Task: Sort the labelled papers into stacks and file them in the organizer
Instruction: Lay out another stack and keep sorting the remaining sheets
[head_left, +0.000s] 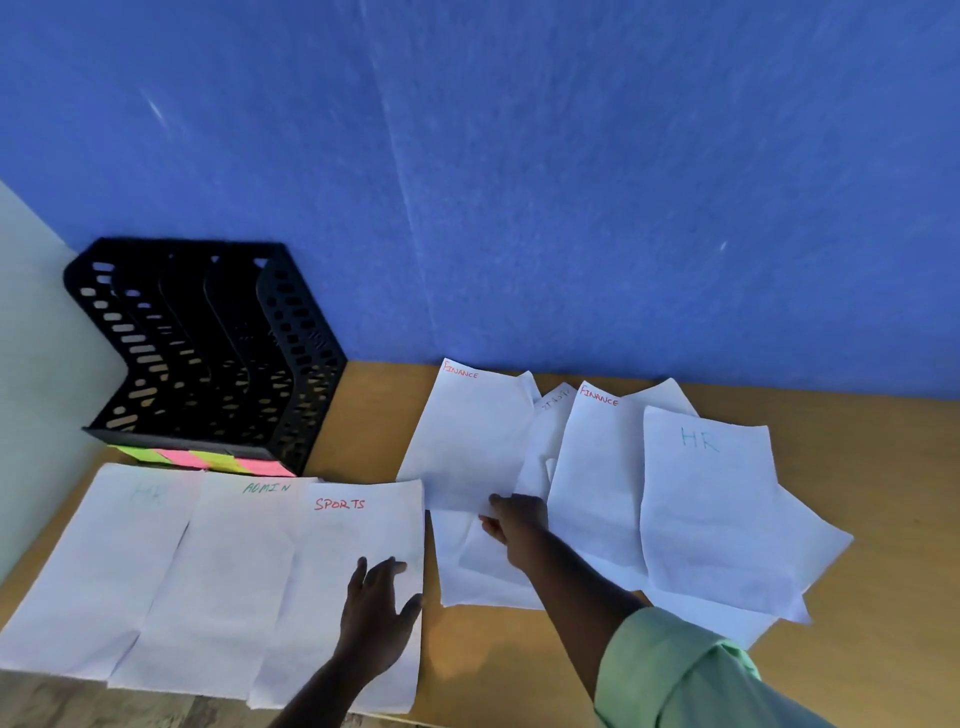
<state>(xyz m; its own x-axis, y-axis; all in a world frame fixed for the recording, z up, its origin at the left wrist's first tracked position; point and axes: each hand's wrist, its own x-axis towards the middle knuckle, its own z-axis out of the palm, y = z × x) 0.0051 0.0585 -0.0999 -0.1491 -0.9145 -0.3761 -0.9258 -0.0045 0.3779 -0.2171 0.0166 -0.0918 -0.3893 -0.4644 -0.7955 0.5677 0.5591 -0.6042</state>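
Observation:
Three white sheets lie side by side at the near left: an HR sheet (98, 566), an ADMIN sheet (218, 582) and a SPORTS sheet (343, 545). My left hand (376, 618) rests flat on the SPORTS sheet with fingers spread. To the right is a loose overlapping pile: a FINANCE sheet (467, 436), a second FINANCE sheet (597, 478) and an HR sheet (711, 509). My right hand (517, 525) pinches the lower edge of the left FINANCE sheet. The black mesh organizer (208, 353) stands at the back left.
Green, pink and yellow sticky labels (208, 460) line the organizer's front base. A blue wall rises right behind the wooden table (519, 670). A pale wall closes the left side. More white sheets lie under the right pile.

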